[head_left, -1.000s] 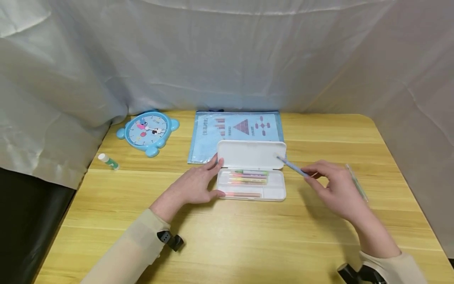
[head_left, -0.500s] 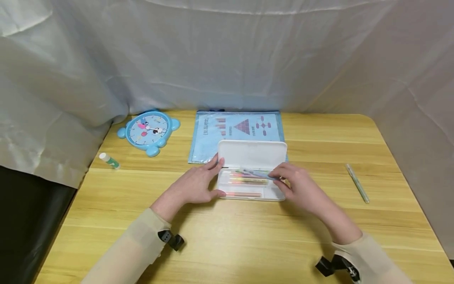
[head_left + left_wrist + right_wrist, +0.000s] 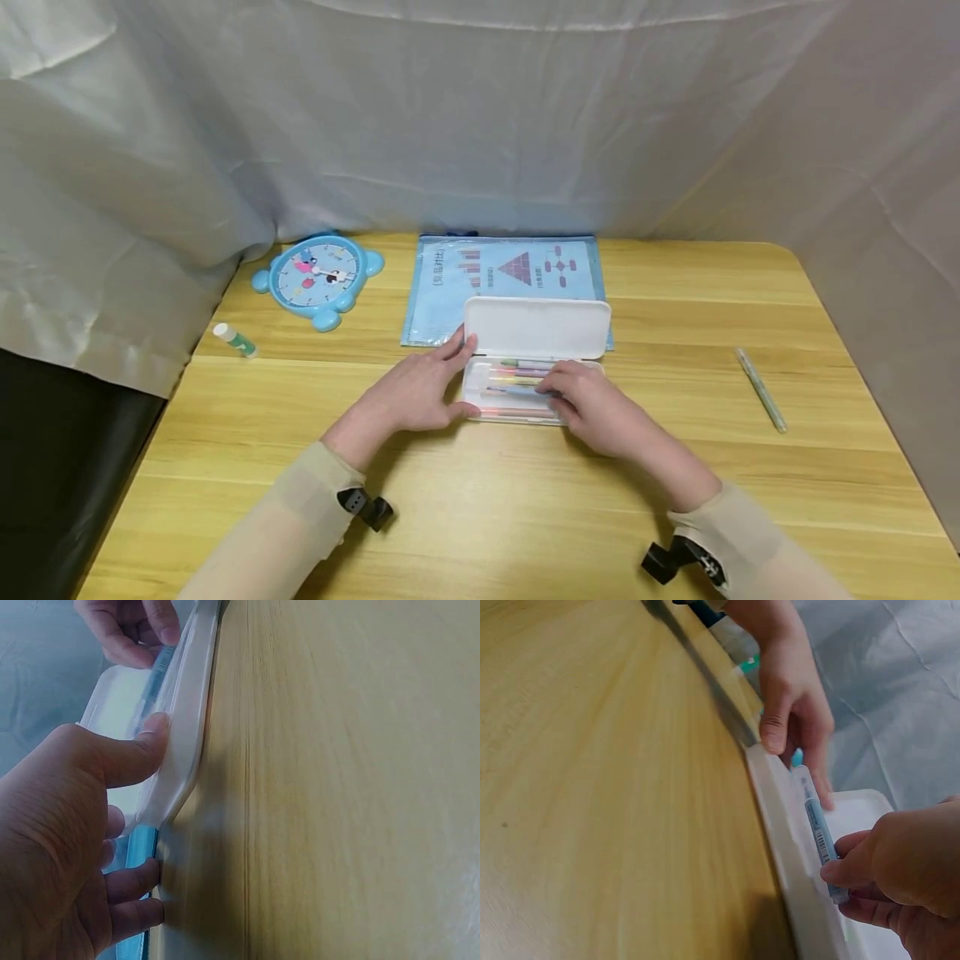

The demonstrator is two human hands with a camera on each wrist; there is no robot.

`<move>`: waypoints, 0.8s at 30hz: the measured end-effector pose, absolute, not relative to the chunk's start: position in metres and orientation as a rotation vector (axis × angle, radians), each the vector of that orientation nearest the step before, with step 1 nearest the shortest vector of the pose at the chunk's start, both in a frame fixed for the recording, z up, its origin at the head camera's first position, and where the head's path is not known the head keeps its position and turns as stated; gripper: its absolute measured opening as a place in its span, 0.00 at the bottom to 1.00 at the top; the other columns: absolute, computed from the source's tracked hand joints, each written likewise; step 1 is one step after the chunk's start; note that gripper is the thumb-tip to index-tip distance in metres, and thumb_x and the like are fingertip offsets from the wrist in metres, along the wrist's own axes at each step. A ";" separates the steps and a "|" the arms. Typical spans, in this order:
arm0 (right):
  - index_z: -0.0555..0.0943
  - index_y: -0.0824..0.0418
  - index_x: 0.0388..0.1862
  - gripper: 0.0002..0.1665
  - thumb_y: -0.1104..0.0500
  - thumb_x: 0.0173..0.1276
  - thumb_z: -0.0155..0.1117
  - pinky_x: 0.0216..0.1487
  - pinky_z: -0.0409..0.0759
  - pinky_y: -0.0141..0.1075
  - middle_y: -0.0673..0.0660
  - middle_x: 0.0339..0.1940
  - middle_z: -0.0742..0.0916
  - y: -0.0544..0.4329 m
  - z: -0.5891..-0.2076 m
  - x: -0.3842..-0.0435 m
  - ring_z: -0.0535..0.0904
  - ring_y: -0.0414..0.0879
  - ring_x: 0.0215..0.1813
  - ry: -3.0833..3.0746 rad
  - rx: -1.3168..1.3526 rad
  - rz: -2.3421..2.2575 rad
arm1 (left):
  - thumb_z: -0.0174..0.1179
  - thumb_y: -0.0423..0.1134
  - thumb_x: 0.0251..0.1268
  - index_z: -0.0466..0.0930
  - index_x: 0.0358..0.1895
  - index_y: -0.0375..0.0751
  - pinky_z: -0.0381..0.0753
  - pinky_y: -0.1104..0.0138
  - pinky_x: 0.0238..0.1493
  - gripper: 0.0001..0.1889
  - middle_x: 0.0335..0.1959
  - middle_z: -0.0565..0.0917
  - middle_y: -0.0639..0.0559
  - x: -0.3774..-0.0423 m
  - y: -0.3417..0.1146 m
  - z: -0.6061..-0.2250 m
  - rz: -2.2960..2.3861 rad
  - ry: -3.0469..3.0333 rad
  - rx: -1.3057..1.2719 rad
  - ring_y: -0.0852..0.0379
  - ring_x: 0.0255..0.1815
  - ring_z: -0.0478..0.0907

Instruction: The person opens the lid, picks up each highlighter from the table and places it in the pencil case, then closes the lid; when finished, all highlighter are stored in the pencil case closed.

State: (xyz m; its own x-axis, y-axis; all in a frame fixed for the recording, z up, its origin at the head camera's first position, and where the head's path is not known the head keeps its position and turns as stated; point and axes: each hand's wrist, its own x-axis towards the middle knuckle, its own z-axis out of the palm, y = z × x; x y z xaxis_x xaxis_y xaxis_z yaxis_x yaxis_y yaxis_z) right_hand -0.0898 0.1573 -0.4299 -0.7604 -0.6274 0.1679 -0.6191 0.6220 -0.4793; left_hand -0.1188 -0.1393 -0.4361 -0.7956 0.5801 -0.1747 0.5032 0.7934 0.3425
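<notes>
A white pencil case (image 3: 538,327) lies with its lid raised, several coloured pens (image 3: 517,371) in its tray. At its left end my left hand (image 3: 408,390) holds it, thumb on the front edge and fingers by the hinge side. My right hand (image 3: 603,410) is over the right part of the tray. Between thumb and fingers it pinches a blue pen (image 3: 819,832), which has a clear cap and a barcode label. Low over the tray, the pen lies lengthwise along the case, in front of the other pens.
Behind the case lies a blue document pouch (image 3: 442,292) with printed charts. A blue toy clock (image 3: 315,275) and a glue stick (image 3: 236,340) are at the left. Another pen (image 3: 761,390) lies on the table (image 3: 495,508) to the right. A grey curtain (image 3: 480,125) hangs behind.
My right hand has carried the blue pen leftward from beside the case, first over the back of the tray, then down toward its front. The left hand has stayed on the case.
</notes>
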 end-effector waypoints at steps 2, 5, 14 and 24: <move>0.89 0.66 0.49 0.11 0.72 0.70 0.69 0.56 0.84 0.50 0.57 0.47 0.88 0.154 -0.432 -0.090 0.84 0.53 0.52 2.810 -1.077 -0.804 | 0.64 0.69 0.68 0.42 0.86 0.44 0.74 0.51 0.71 0.57 0.87 0.41 0.45 -0.119 -0.139 -0.436 0.409 2.710 0.834 0.37 0.74 0.71; 0.89 0.65 0.49 0.10 0.72 0.70 0.69 0.56 0.84 0.48 0.57 0.47 0.88 0.151 -0.435 -0.090 0.84 0.52 0.53 2.810 -1.075 -0.781 | 0.64 0.69 0.68 0.42 0.86 0.44 0.74 0.51 0.70 0.57 0.87 0.41 0.45 -0.119 -0.139 -0.437 0.413 2.708 0.830 0.37 0.74 0.72; 0.89 0.66 0.49 0.11 0.73 0.71 0.67 0.57 0.84 0.47 0.55 0.48 0.86 0.146 -0.435 -0.085 0.84 0.51 0.53 2.765 -1.080 -0.716 | 0.65 0.68 0.67 0.43 0.86 0.44 0.74 0.52 0.71 0.57 0.87 0.41 0.47 -0.120 -0.138 -0.437 0.417 2.709 0.810 0.38 0.74 0.72; 0.91 0.64 0.50 0.11 0.72 0.72 0.69 0.58 0.84 0.47 0.55 0.49 0.88 0.151 -0.432 -0.085 0.85 0.52 0.54 2.740 -1.101 -0.745 | 0.66 0.68 0.67 0.43 0.86 0.44 0.74 0.52 0.70 0.57 0.87 0.41 0.46 -0.119 -0.138 -0.436 0.420 2.708 0.812 0.38 0.73 0.72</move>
State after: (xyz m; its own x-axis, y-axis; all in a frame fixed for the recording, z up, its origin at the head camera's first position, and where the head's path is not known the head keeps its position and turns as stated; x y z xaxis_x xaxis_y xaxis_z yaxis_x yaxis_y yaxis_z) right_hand -0.0851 0.1513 -0.4317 -0.7346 -0.6724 0.0903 -0.6256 0.6199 -0.4736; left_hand -0.1192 -0.1382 -0.4359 -0.8019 0.5688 -0.1831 0.4867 0.7995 0.3520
